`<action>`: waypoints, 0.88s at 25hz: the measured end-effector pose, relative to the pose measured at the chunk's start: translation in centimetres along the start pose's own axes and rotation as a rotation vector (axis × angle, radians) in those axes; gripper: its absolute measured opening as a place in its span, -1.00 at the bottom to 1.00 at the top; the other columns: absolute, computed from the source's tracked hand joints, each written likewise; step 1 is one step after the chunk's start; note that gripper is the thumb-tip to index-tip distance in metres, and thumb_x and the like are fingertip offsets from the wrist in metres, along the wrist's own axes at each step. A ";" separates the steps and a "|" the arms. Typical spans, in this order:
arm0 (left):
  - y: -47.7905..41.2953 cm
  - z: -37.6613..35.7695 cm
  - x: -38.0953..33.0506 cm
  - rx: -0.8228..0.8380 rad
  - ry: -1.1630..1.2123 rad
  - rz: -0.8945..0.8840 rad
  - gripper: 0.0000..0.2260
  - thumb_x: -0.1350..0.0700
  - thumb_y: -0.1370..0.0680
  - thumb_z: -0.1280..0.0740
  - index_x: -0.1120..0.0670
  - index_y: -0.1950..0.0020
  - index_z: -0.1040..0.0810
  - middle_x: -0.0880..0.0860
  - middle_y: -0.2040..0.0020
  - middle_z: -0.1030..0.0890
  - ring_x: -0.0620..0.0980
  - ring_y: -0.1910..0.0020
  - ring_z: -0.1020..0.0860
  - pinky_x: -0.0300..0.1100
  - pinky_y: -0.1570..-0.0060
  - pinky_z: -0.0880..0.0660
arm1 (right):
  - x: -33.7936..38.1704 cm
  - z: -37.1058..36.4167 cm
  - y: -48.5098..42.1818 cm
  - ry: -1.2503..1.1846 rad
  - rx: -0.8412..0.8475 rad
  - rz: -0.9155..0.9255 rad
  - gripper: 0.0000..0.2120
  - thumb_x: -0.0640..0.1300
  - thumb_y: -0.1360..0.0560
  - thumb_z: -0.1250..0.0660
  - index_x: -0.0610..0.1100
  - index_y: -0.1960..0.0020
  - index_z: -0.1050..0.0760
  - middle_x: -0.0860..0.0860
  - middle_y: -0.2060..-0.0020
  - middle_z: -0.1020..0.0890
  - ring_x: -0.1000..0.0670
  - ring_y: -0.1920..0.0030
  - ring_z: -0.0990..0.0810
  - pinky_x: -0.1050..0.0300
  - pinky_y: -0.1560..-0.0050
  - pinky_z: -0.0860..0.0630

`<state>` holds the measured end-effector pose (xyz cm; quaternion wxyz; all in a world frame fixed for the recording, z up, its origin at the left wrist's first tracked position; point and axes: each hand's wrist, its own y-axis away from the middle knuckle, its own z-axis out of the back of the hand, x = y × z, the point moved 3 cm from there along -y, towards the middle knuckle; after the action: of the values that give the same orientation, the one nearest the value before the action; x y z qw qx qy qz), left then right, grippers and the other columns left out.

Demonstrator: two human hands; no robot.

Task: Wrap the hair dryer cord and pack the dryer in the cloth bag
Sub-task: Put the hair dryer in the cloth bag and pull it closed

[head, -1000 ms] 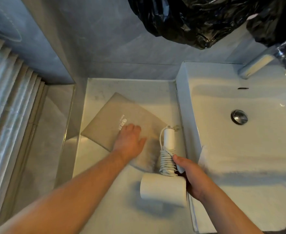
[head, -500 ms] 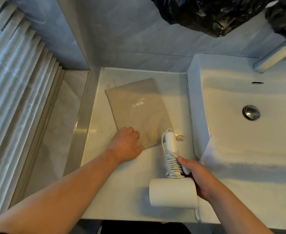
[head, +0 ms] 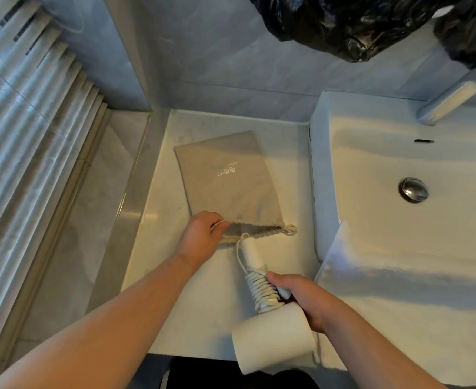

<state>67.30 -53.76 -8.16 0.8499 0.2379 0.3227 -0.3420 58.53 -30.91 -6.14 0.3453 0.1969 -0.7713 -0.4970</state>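
A beige cloth bag [head: 225, 175] with white lettering lies flat on the white counter [head: 175, 276], its mouth toward me. My left hand [head: 201, 238] pinches the near left edge of the mouth, which gapes open a little. A white hair dryer [head: 273, 336] has its cord [head: 263, 290] coiled around the handle. My right hand [head: 305, 300] grips that handle, and the handle tip points at the bag's mouth, just in front of it. A drawstring loop [head: 290, 228] lies at the mouth's right corner.
A white sink basin [head: 399, 248] with a metal drain [head: 413, 190] fills the right side, a chrome faucet [head: 450, 102] above it. A black plastic bag [head: 357, 23] hangs overhead. Grey tiled wall behind; a ribbed panel [head: 26, 136] stands to the left.
My left hand slid from the bag's side to its mouth and pinched the edge open. My right hand tilted the dryer so the handle tip points at the opening.
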 end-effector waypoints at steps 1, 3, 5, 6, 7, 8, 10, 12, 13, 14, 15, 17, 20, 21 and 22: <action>0.2 0.2 -0.2 -0.004 0.011 -0.020 -0.77 0.11 -0.58 -0.34 0.03 0.28 -0.51 0.04 0.27 -0.51 0.00 0.20 -0.45 -0.22 0.19 -0.26 | 0.3 -0.2 -0.3 0.009 0.004 0.003 -0.59 0.02 -0.45 -0.39 -0.29 -0.12 -0.59 -0.24 0.06 -0.71 -0.17 0.13 -0.69 0.01 0.05 -0.59; 0.5 0.5 -0.5 -0.006 -0.013 -0.067 -0.78 0.11 -0.58 -0.34 -0.06 0.26 -0.48 -0.02 0.26 -0.49 -0.01 0.17 -0.44 -0.22 0.14 -0.29 | 1.1 -0.5 -0.9 -0.003 -0.003 0.008 -0.59 0.03 -0.46 -0.39 -0.29 -0.13 -0.59 -0.24 0.06 -0.71 -0.17 0.13 -0.69 0.00 0.03 -0.59; 0.9 0.7 -0.5 -0.008 -0.082 -0.149 -0.85 0.13 -0.58 -0.33 -0.03 0.19 -0.54 -0.06 0.21 -0.49 0.01 0.13 -0.45 -0.15 0.08 -0.36 | 2.1 -0.7 -1.5 -0.028 -0.011 0.021 -0.59 0.03 -0.47 -0.38 -0.29 -0.12 -0.59 -0.23 0.10 -0.71 -0.16 0.17 -0.69 0.01 0.04 -0.60; 1.1 0.7 -0.4 -0.004 -0.115 -0.184 -0.89 0.15 -0.58 -0.33 0.03 0.14 -0.59 -0.06 0.19 -0.48 0.01 0.12 -0.44 -0.13 0.05 -0.38 | 2.5 -0.7 -1.9 -0.044 -0.021 0.033 -0.60 0.03 -0.48 -0.37 -0.28 -0.11 -0.59 -0.23 0.12 -0.71 -0.15 0.19 -0.69 0.03 0.07 -0.60; 1.3 0.8 -0.3 0.000 -0.143 -0.203 -0.91 0.17 -0.58 -0.33 0.08 0.09 -0.61 -0.05 0.17 -0.48 0.01 0.11 -0.43 -0.12 0.04 -0.38 | 3.0 -0.8 -2.3 -0.062 -0.028 0.045 -0.62 0.02 -0.49 -0.36 -0.28 -0.10 -0.59 -0.22 0.15 -0.71 -0.15 0.22 -0.69 0.04 0.09 -0.61; 1.5 0.8 -0.3 0.004 -0.166 -0.214 -0.92 0.18 -0.58 -0.33 0.11 0.06 -0.62 -0.03 0.16 -0.49 0.00 0.11 -0.42 -0.10 0.04 -0.39 | 3.6 -0.9 -2.8 -0.083 -0.032 0.059 -0.65 0.00 -0.50 -0.34 -0.27 -0.09 -0.59 -0.22 0.17 -0.71 -0.14 0.23 -0.69 0.04 0.11 -0.61; 1.8 0.8 -0.1 0.005 -0.193 -0.209 -0.91 0.15 -0.56 -0.33 0.10 0.05 -0.64 0.01 0.15 -0.54 0.04 0.11 -0.45 -0.08 0.04 -0.41 | 4.7 -1.2 -3.5 -0.133 -0.050 0.091 -0.71 -0.05 -0.51 -0.31 -0.25 -0.06 -0.59 -0.20 0.20 -0.71 -0.15 0.24 -0.68 0.02 0.07 -0.59; 2.6 0.4 -0.1 -0.007 -0.178 -0.166 -0.88 0.09 -0.53 -0.33 0.08 0.06 -0.66 0.02 0.14 -0.57 0.08 0.10 -0.50 -0.06 0.03 -0.46 | 5.7 -1.3 -4.3 -0.160 -0.074 0.109 -0.75 -0.09 -0.49 -0.26 -0.25 0.01 -0.59 -0.19 0.24 -0.69 -0.16 0.25 -0.65 0.01 0.07 -0.57; 2.9 0.3 -0.1 -0.025 -0.157 -0.142 -0.86 0.07 -0.52 -0.33 0.08 0.06 -0.67 0.02 0.13 -0.57 0.08 0.09 -0.51 -0.08 0.02 -0.46 | 6.2 -1.4 -4.6 -0.172 -0.083 0.115 -0.76 -0.10 -0.49 -0.23 -0.25 0.05 -0.58 -0.19 0.26 -0.67 -0.16 0.25 -0.63 0.02 0.09 -0.56; 3.3 0.2 -0.1 -0.046 -0.137 -0.119 -0.85 0.08 -0.51 -0.34 0.09 0.05 -0.68 0.01 0.12 -0.57 0.08 0.07 -0.52 -0.10 0.01 -0.44 | 6.5 -1.5 -4.8 -0.179 -0.083 0.123 -0.76 -0.10 -0.48 -0.21 -0.25 0.06 -0.57 -0.19 0.26 -0.65 -0.16 0.25 -0.61 0.04 0.12 -0.55; 3.7 0.2 -0.1 -0.068 -0.122 -0.094 -0.87 0.10 -0.52 -0.37 0.10 0.04 -0.68 0.00 0.09 -0.56 0.08 0.05 -0.51 -0.12 0.00 -0.42 | 6.8 -1.7 -5.0 -0.182 -0.074 0.127 -0.75 -0.10 -0.48 -0.21 -0.24 0.06 -0.57 -0.19 0.26 -0.64 -0.16 0.25 -0.61 0.06 0.14 -0.55; 4.3 0.1 0.0 -0.097 -0.036 -0.005 -0.90 0.19 -0.53 -0.40 0.13 -0.01 -0.68 -0.03 0.03 -0.53 0.10 -0.03 -0.52 -0.12 -0.09 -0.44 | 7.1 -2.1 -5.5 -0.187 -0.063 0.133 -0.74 -0.08 -0.49 -0.22 -0.24 0.02 -0.58 -0.19 0.23 -0.67 -0.16 0.23 -0.64 0.06 0.14 -0.57; 6.7 -0.4 -0.6 -0.100 0.268 0.273 -0.73 0.17 -0.52 -0.42 0.12 -0.22 -0.59 0.02 -0.21 -0.47 0.00 -0.21 -0.49 -0.11 -0.26 -0.46 | 7.1 -2.4 -6.1 -0.220 -0.076 0.155 -0.71 -0.07 -0.49 -0.30 -0.25 -0.07 -0.59 -0.22 0.11 -0.70 -0.20 0.12 -0.66 -0.01 0.05 -0.61; 7.8 -0.8 -0.9 -0.089 0.328 0.358 -0.58 0.14 -0.49 -0.46 0.09 -0.33 -0.50 0.01 -0.28 -0.42 -0.04 -0.24 -0.46 -0.13 -0.26 -0.46 | 7.1 -2.4 -6.3 -0.221 -0.091 0.159 -0.70 -0.06 -0.48 -0.32 -0.25 -0.09 -0.59 -0.23 0.06 -0.70 -0.22 0.08 -0.67 -0.05 0.00 -0.61; 8.7 -1.4 -1.4 -0.070 0.389 0.443 -0.43 0.13 -0.45 -0.50 0.05 -0.42 -0.41 -0.01 -0.31 -0.39 -0.05 -0.26 -0.44 -0.16 -0.22 -0.46 | 7.2 -2.4 -6.3 -0.210 -0.104 0.161 -0.69 -0.06 -0.48 -0.33 -0.25 -0.10 -0.59 -0.24 0.03 -0.70 -0.23 0.06 -0.67 -0.09 -0.03 -0.60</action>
<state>72.38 -46.67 -6.54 0.8337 0.3342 0.4312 -0.0851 55.09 -39.75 -8.81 0.3110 0.0632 -0.7897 -0.5250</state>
